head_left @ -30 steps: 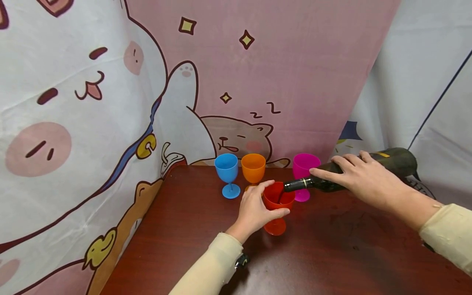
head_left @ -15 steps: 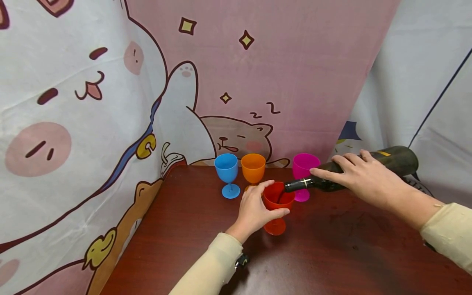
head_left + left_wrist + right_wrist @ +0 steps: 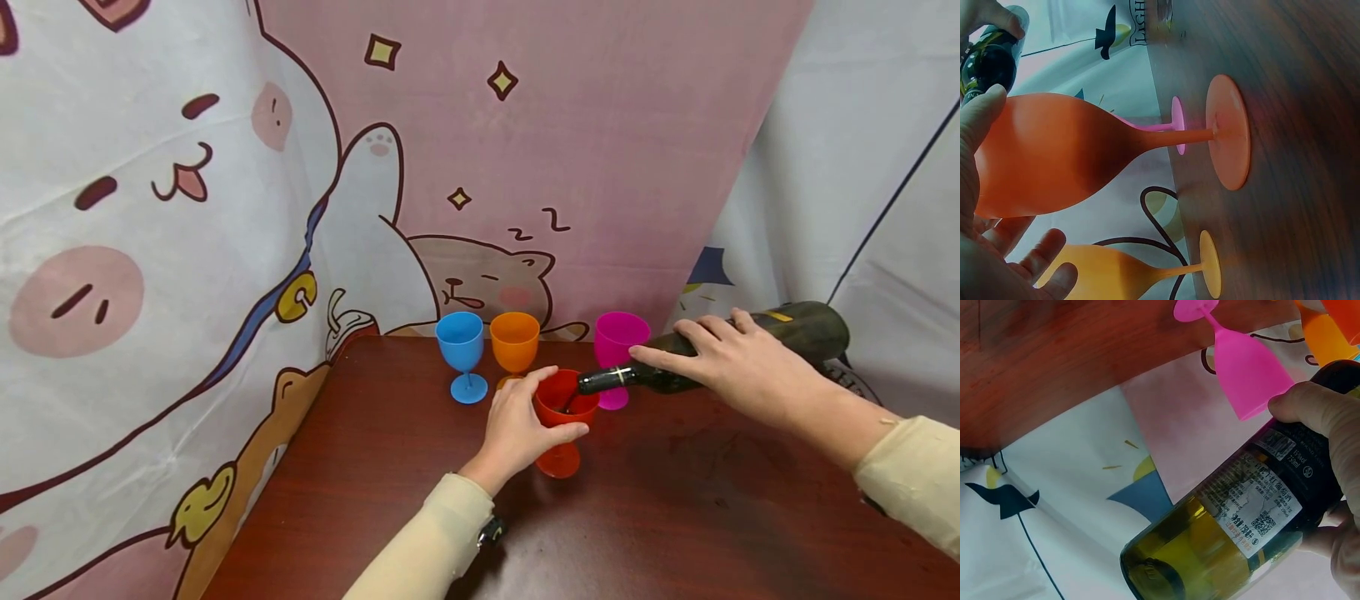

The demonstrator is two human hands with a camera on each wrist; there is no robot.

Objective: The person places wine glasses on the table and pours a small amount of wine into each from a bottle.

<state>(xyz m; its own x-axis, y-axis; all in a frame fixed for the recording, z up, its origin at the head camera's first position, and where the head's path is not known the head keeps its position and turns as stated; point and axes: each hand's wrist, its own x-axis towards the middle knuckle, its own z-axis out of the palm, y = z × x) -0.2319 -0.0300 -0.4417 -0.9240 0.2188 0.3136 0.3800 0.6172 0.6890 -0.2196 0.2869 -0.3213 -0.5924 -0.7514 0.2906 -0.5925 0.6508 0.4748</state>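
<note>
My left hand [image 3: 517, 433] holds the red goblet [image 3: 558, 460] near its rim, thumb on the near side and fingers on the far side. The goblet stands upright, its foot on the table in the left wrist view. A dark green wine bottle [image 3: 806, 332] lies tilted in the grip of my right hand [image 3: 757, 367], neck pointing left. Its mouth is over the goblet's rim, and a thin dark stream runs from it into the bowl. In the right wrist view, a printed white label [image 3: 1252, 506] shows on the bottle. The liquid level inside the goblet is hard to make out.
Behind the red goblet stand a blue goblet [image 3: 461, 340], an orange goblet [image 3: 515, 340] and a magenta goblet [image 3: 621, 332], the last partly behind the bottle. The brown wooden table [image 3: 360, 500] meets a printed cartoon cloth [image 3: 600, 167] at the back and left.
The bottle's base has dipped slightly in the last half second, and the dark stream keeps running. My left hand and the goblets stay in place.
</note>
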